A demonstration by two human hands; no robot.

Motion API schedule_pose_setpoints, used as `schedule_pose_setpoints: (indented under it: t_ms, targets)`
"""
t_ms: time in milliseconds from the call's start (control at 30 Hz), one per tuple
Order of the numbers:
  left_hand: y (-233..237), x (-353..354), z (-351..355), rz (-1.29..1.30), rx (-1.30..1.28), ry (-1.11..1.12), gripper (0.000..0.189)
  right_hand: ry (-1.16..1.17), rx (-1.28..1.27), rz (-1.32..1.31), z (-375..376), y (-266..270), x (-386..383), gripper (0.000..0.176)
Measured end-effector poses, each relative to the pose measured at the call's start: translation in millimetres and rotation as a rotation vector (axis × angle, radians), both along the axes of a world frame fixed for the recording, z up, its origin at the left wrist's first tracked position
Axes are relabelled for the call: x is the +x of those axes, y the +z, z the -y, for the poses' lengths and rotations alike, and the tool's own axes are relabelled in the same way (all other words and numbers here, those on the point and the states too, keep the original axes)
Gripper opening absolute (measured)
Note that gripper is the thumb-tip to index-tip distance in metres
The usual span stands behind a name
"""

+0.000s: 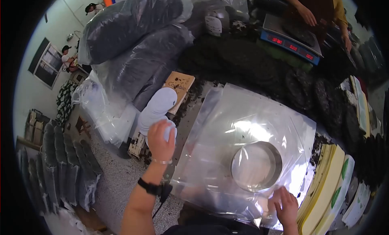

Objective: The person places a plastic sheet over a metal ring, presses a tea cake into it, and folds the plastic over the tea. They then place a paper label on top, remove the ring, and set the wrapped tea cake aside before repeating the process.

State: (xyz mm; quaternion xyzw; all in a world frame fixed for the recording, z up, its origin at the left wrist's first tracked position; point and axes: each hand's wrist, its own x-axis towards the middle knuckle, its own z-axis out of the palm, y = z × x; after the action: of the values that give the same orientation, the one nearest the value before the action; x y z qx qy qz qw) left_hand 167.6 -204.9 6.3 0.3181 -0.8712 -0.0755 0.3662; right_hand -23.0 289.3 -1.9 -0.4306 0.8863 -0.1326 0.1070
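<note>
My left hand (160,138) is at the near end of a fanned row of white round discs (159,103), its fingers curled onto one of the discs. The row leans across a brown notebook (180,83) with dark crumbs on it. A round metal ring (278,164) stands on a stack of clear plastic sheets (202,158) in front of me. My right hand (287,204) is just to the near right of the ring, over the sheets' near edge, fingers apart. Nothing shows in its grip.
Dark loose material (243,59) is heaped behind the sheets. A blue scale (289,44) with red digits stands there, near a co-worker's hand (306,15). Large filled plastic bags (133,28) are at the back left. Yellow-edged stacks (324,186) flank the right side.
</note>
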Motion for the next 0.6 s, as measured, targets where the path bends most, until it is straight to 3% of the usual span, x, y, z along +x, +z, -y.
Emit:
schedule_pose_setpoints:
  t_ms: [67, 133, 167, 233, 267, 333, 367, 400, 467, 533, 600]
  targets:
    - [-19, -17, 68, 0.082, -0.075, 0.136, 0.033, -0.412, 0.105, 0.313, 5, 29, -20, 0.047]
    - [-45, -32, 112, 0.218, -0.090, 0.172, 0.042, -0.478, -0.279, 0.249, 14, 28, -42, 0.030]
    - [-69, -30, 133, 0.346, -0.116, 0.150, 0.037, -0.479, -0.312, 0.142, 32, 42, -60, 0.020]
    - [-123, -18, 172, 0.447, -0.120, 0.093, 0.006, -0.400, -0.390, -0.054, 62, 60, -111, 0.013]
    - [-114, -22, 168, 0.515, -0.121, 0.083, 0.006, -0.394, -0.464, -0.110, 75, 62, -143, 0.011]
    - [-118, -21, 171, 0.366, -0.087, 0.038, 0.003, -0.495, -0.557, -0.216, 93, 53, -220, 0.011]
    - [-126, -15, 180, 0.302, 0.055, 0.080, 0.008, -0.582, -0.639, -0.199, 108, 53, -258, 0.010]
    - [-122, -22, 175, 0.129, 0.239, 0.155, 0.014, -0.641, -0.699, -0.079, 106, 34, -302, 0.024]
    - [-148, -6, 209, -0.003, 0.516, 0.154, 0.022, -0.433, -0.492, -0.485, 118, 25, -355, 0.059]
    - [-140, 0, 223, 0.084, 0.609, 0.102, 0.025, -0.406, -0.186, -0.490, 125, 19, -375, 0.092]
    - [-130, -5, 218, 0.155, 0.515, 0.043, 0.024, -0.407, -0.097, -0.397, 117, 2, -393, 0.093]
